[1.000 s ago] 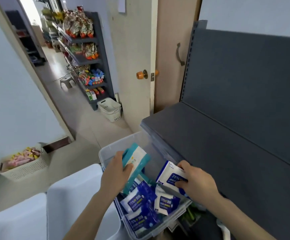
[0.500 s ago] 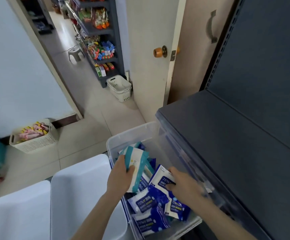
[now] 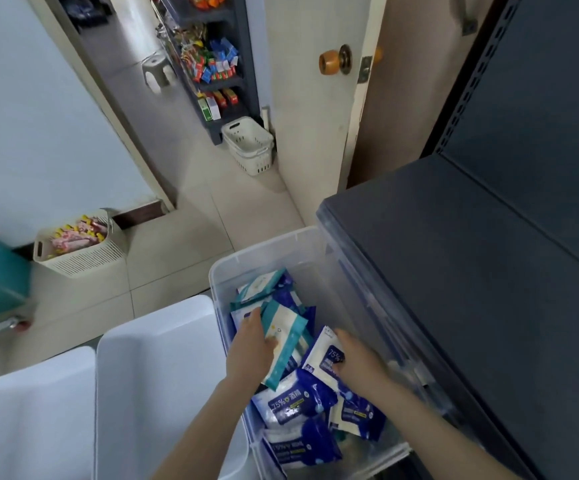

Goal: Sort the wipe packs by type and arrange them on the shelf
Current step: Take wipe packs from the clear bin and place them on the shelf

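A clear plastic bin [image 3: 263,251] on the floor holds several wipe packs. Some are teal and white, others blue and white marked 75% [image 3: 295,403]. My left hand [image 3: 251,351] grips a teal-and-white pack [image 3: 286,336] inside the bin, tilted on its edge. My right hand [image 3: 359,363] holds a blue-and-white 75% pack [image 3: 324,356] low in the bin, fingers curled over its edge. More teal packs [image 3: 262,284] lie at the bin's far end. The dark grey shelf [image 3: 471,271] stands right beside the bin, with nothing on its visible board.
Two white plastic containers [image 3: 156,375] sit left of the bin. A beige basket of pink snacks [image 3: 80,247] stands by the wall. Stacked white baskets [image 3: 250,147] stand near a stocked rack [image 3: 211,64]. A door with an orange knob [image 3: 329,62] is behind.
Both hands have gone down into the bin with their packs. The camera has tilted down, so the shelf board and door sit higher and closer in view.
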Available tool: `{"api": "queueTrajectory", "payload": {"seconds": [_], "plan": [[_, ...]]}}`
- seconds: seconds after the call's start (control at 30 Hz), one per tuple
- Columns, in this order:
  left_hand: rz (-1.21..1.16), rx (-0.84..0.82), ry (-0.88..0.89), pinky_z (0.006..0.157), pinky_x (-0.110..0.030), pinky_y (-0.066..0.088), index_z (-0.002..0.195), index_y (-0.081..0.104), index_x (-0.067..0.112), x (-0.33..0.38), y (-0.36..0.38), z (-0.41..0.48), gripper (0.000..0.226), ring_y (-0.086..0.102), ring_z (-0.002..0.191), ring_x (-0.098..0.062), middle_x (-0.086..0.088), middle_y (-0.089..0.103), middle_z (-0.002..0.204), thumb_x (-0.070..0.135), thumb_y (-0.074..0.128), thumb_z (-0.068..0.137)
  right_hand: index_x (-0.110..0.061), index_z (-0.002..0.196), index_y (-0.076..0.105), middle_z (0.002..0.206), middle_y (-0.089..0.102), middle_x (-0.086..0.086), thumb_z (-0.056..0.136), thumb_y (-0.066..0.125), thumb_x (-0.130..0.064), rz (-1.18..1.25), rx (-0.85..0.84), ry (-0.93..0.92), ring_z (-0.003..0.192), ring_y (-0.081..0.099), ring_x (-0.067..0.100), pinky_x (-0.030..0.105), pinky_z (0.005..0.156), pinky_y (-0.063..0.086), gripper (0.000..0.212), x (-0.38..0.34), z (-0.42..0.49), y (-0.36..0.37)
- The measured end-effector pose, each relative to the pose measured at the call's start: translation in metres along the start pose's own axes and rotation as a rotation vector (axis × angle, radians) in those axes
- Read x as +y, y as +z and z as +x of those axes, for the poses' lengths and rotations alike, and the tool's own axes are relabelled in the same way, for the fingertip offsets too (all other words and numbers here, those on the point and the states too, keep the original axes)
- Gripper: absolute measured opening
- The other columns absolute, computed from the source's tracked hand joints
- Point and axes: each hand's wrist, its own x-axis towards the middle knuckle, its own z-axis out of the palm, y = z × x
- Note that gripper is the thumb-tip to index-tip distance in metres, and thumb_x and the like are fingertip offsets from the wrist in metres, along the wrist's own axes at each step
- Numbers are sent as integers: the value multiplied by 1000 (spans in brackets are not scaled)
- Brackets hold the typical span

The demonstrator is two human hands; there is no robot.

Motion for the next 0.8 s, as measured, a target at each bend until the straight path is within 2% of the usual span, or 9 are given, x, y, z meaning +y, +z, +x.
{"api": "queueTrajectory", "payload": {"seconds": [0.13,0.23,0.3,0.4,0.53,0.63,0.7,0.73,0.8], "plan": [[101,-39,-30,88,-36,48,140,29,14,3,-5,0,56,52,118,-25,-7,48,132,23,58,92,-27,116,47,116,56,-4,85,59,-10,-56,34,-33,101,56,14,30,86,49,37,-1,-7,-2],[183,19,48,97,-34,45,142,29,17,5,-13,-7,64,42,128,-23,-4,41,140,25,63,89,-20,141,36,141,42,-2,92,54,-13,-76,79,-52,125,44,15,27,103,37,53,-5,-20,-8],[197,27,121,98,-33,44,143,31,20,9,-20,-15,60,41,129,-21,-2,39,143,27,59,90,-21,147,28,148,35,-4,95,51,-18,-90,128,-88,133,36,14,23,108,28,57,-8,-33,-14],[211,1,229,98,-30,43,142,37,29,22,-33,-29,49,45,128,-16,6,43,143,32,51,95,-25,146,31,147,37,-7,97,50,-25,-92,216,-138,132,35,10,19,106,27,53,-11,-58,-23],[274,-6,436,91,-31,48,133,47,34,59,-48,-46,36,54,116,-13,10,54,130,35,48,97,-27,140,41,137,49,-12,94,52,-27,-104,423,-169,126,42,8,17,100,33,48,-13,-101,-43],[357,19,602,81,-34,51,123,54,29,96,-52,-62,28,58,105,-15,7,60,118,36,49,96,-23,131,54,126,59,-10,89,58,-24,-167,556,-105,117,53,13,22,92,42,42,-2,-138,-59],[410,21,725,81,-33,50,126,53,28,122,-47,-77,32,59,105,-16,6,61,119,37,49,96,-20,121,64,114,65,-6,82,64,-24,-184,668,-42,105,61,19,25,83,48,39,17,-168,-69],[420,23,772,82,-32,49,130,51,29,132,-45,-83,35,59,107,-16,7,61,121,39,48,96,-20,120,64,114,66,-5,80,66,-25,-194,698,-16,104,62,21,27,83,50,40,25,-180,-74],[414,21,859,84,-29,48,135,47,32,152,-40,-97,40,58,109,-13,10,59,125,41,48,96,-23,130,56,126,59,-8,85,63,-30,-230,727,73,117,55,18,29,92,47,46,37,-207,-84]]}}
